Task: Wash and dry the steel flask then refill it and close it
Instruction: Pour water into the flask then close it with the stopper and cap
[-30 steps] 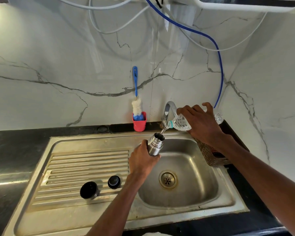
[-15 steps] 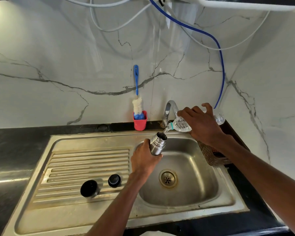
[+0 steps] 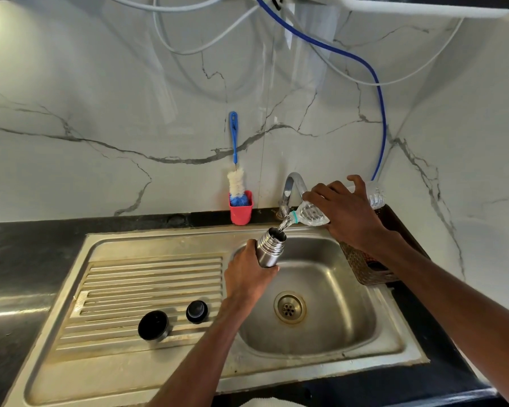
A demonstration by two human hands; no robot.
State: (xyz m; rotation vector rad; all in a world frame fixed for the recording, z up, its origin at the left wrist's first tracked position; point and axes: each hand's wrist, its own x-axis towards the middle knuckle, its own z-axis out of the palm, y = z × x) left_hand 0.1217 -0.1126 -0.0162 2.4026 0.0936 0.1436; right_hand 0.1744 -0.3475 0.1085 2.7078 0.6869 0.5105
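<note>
Your left hand (image 3: 249, 277) is wrapped around the lower body of the steel flask (image 3: 271, 247), fingers closed on it, so only the threaded neck and open mouth show above your grip; the base is hidden behind your palm. You hold it tilted slightly to the right over the sink basin (image 3: 335, 327), above the drain (image 3: 289, 307). Your right hand (image 3: 346, 214) grasps a clear plastic bottle (image 3: 309, 214) from above, fingers curled over it, and most of its middle is covered; only the neck end and the far bottom end near the wall can be seen. The bottle lies nearly flat, mouth just above the flask's opening, with a thin stream of water (image 3: 282, 226) running between them. How full the flask is cannot be made out. The tap (image 3: 291, 186) is partly hidden behind the bottle and your fingers. On the ribbed drainboard (image 3: 147, 277) stand two dark caps, a larger cup-lid (image 3: 153, 325) and a smaller stopper (image 3: 197, 311), apart from each other. A brown basket (image 3: 365, 270) to the right of the sink is largely blocked by your forearm. A bottle brush (image 3: 235, 171) stands in a red holder (image 3: 241, 211) against the marble wall.
</note>
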